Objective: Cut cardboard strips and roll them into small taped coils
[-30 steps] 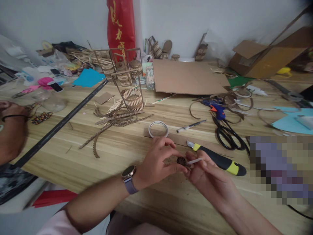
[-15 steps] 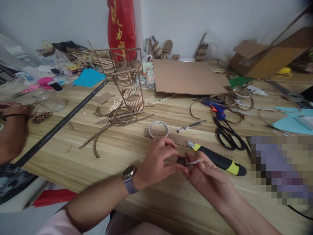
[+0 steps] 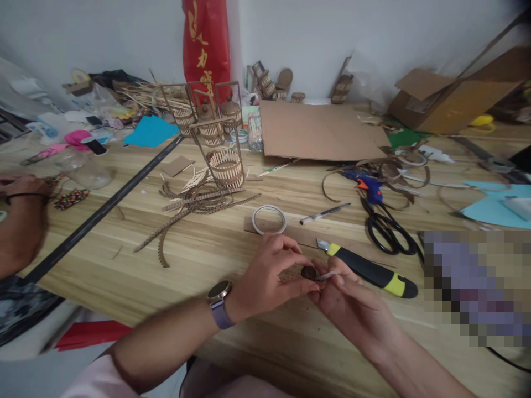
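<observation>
A small dark brown round coil (image 3: 308, 272) is pinched between the thumb and fingers of my left hand (image 3: 269, 273). My right hand (image 3: 357, 296) meets it from the right, with thumb and fingers closed on a thin pale strip (image 3: 327, 275) that leads to the coil. Whether the strip is joined to the coil cannot be made out. Just behind my hands lie a roll of white tape (image 3: 269, 220), a flat strip of brown cardboard (image 3: 302, 236) and a yellow and black utility knife (image 3: 369, 269) with its blade showing.
Black scissors (image 3: 390, 232), a blue glue gun (image 3: 369, 188) and a pen (image 3: 326, 213) lie to the right. Small stick-and-cardboard buckets (image 3: 226, 168) and notched cardboard strips (image 3: 161, 235) are at centre left. Another person's arm (image 3: 25, 224) rests at the far left.
The coil has turned slightly between my fingers, and my right fingers and the pale strip have shifted a little to the left. Everything else looks the same.
</observation>
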`<state>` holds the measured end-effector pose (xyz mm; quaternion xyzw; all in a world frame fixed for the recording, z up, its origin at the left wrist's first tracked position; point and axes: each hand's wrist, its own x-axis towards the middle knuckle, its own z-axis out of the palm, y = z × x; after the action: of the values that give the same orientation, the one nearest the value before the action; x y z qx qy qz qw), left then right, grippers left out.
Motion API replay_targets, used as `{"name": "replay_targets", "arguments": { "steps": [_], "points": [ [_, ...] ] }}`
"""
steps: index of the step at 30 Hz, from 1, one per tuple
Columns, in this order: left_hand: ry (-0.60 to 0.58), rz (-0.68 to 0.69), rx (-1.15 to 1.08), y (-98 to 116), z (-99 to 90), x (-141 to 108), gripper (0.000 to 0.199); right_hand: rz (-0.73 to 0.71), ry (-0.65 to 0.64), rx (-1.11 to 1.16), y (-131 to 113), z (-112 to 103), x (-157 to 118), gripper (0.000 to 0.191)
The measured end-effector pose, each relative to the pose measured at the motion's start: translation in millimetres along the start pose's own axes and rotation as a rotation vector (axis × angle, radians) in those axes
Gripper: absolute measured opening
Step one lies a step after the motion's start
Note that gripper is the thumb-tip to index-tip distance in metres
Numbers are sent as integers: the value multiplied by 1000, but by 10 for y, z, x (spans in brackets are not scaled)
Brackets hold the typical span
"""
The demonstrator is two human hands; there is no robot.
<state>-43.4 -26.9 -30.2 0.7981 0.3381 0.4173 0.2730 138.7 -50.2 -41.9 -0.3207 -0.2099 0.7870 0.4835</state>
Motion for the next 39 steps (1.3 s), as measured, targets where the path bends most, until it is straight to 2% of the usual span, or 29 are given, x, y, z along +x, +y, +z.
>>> {"name": "replay_targets", "arguments": {
  "steps": [10, 20, 23, 27, 31, 32, 35, 39],
  "points": [
    [-44, 99, 70, 0, 1, 4, 33, 14, 53, -45, 21, 43, 4, 23],
    [9, 174, 142, 28, 10, 5, 31, -41, 125, -98, 57, 74, 0, 25],
    [9, 187, 184, 7, 3, -7, 30, -86, 158, -177, 82, 58, 0, 27],
    [5, 206, 222, 1, -12, -17, 28, -222, 204, -336, 91, 20, 20, 30],
    [-36, 255, 272, 44, -14, -31, 30, -263, 210, -428, 20, -17, 54, 53],
    [-50, 265, 296, 51, -14, -36, 30, -251, 215, -441, -6, -23, 56, 53],
    [-46, 237, 374, 43, -20, -39, 25, -240, 242, -500, -75, -23, 38, 34],
    [12, 173, 472, 8, -26, -27, 20, -309, 258, -741, -103, -14, -9, 34]
  ]
}}
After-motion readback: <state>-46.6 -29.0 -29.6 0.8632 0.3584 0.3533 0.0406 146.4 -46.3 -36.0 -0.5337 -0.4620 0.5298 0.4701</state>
